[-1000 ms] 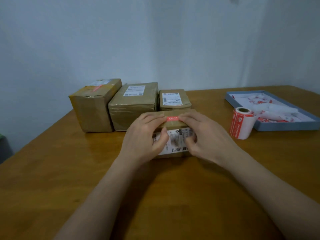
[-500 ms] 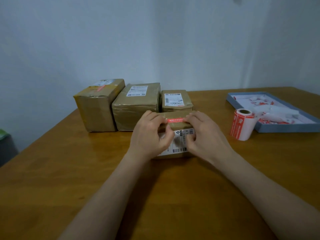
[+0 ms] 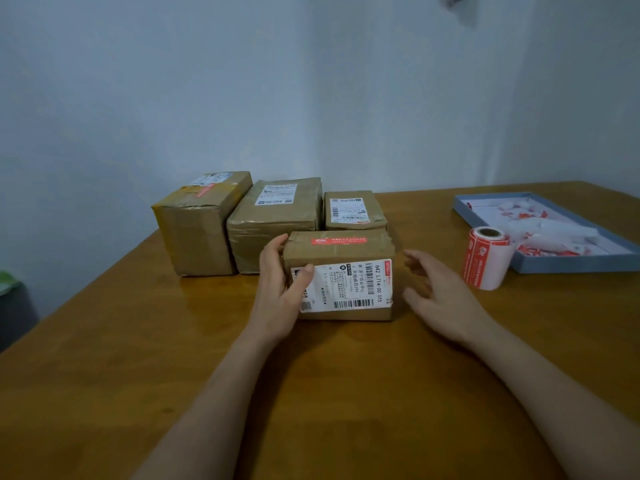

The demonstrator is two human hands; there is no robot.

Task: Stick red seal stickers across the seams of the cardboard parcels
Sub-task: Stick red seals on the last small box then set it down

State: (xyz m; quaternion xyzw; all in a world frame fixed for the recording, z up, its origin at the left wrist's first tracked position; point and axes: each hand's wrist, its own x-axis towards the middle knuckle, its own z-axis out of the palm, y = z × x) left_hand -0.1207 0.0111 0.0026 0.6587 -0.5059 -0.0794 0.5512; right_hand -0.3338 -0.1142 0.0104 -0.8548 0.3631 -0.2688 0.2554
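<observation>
A small cardboard parcel (image 3: 341, 252) stands at the table's middle, a white shipping label on its near face and a red seal sticker (image 3: 338, 240) lying flat along its top. My left hand (image 3: 282, 289) grips the parcel's left end, thumb on the label. My right hand (image 3: 436, 292) hovers just right of the parcel with fingers spread, touching nothing. A roll of red seal stickers (image 3: 485, 258) stands upright to the right. Behind are three more parcels: a tall one (image 3: 197, 223) with a red sticker on top, a middle one (image 3: 277, 216), a small one (image 3: 353, 209).
A shallow blue tray (image 3: 568, 265) at the right holds peeled white and red backing scraps. The wooden table (image 3: 329, 393) runs to a pale wall behind. A dark object with a green patch (image 3: 10, 299) sits off the table's left edge.
Both hands were pressing the red sticker on the parcel's top. Now my right hand has come off to the right and my left hand has slid to the parcel's left end.
</observation>
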